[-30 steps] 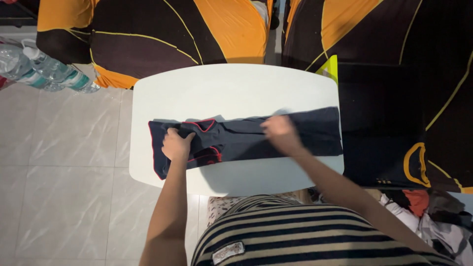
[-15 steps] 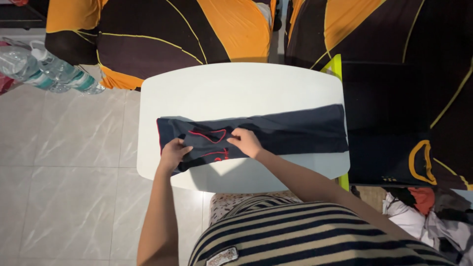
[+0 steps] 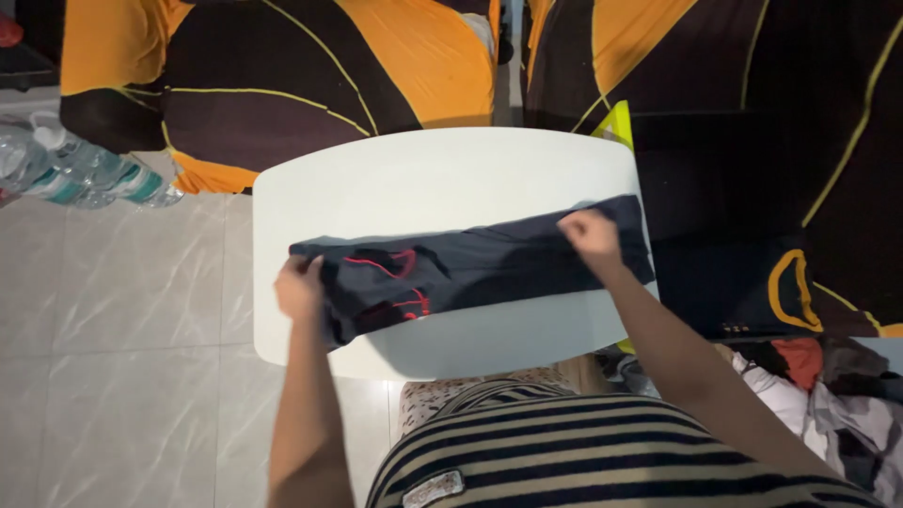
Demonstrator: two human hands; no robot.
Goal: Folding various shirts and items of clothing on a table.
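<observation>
Navy garment (image 3: pixel 489 259) with red piping; white table (image 3: pixel 442 169); orange-and-black patterned covers (image 3: pixel 282 66); tan-and-black striped shirt (image 3: pixel 602 461).

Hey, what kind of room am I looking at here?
Probably a room in a home: a small white table on a tiled floor, black-and-orange covered seating behind it, and both hands at a folded dark garment.

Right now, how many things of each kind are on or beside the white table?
Dark navy folded garment with red piping: 1
White rounded table: 1
Clear plastic water bottles on the floor: at least 2
Orange-and-black covered seats: 2
Total: at least 6
</observation>
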